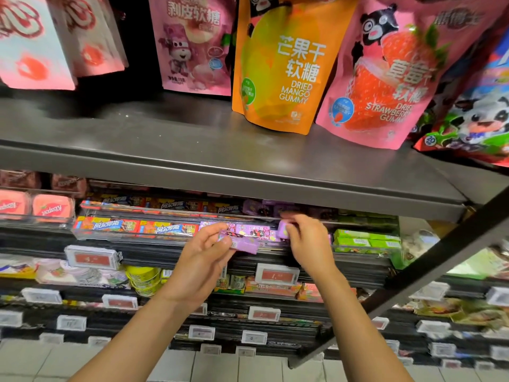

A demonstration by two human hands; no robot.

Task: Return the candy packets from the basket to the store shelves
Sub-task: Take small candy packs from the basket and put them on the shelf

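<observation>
The grey upper shelf (137,139) carries an orange mango gummy pouch (283,64) beside a pink strawberry pouch (391,78). The shelf below (165,249) holds rows of candy packets (137,227).

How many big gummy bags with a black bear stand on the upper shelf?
2: the orange mango bag in the middle and the pink strawberry bag right of it. More may stand hidden behind them.
</observation>
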